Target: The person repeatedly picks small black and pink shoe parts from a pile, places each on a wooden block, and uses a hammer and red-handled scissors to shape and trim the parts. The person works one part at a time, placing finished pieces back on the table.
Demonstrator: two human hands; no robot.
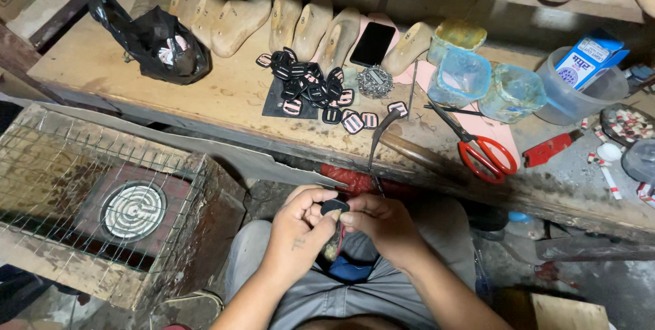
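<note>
I log left hand (295, 233) and right hand (379, 223), each grip pinching a small dark piece (333, 207) over the lap, on the surface a clear tub (572, 101) holding a blue carton (589, 57), two cloudy plastic jars (486, 84), contents unclear, black bag (160, 43) with striped bits, red scissors (486, 155)

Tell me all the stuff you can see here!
wooden shoe forms: about nine, tan, in a row at the bench's back
black bag: one, bench left
small buckle pieces: many, black and pink-striped, bench middle
phone: one, black, among the forms
scissors: one, red handles, bench right
hammer: one, wooden handle, bench front edge
plastic tubs: two, bluish, bench right
carton: one, blue and white, in a clear tub
coil heater: one, grey, under wire mesh, left
left hand: pinching a small dark piece over the lap
right hand: pinching the same piece
</note>
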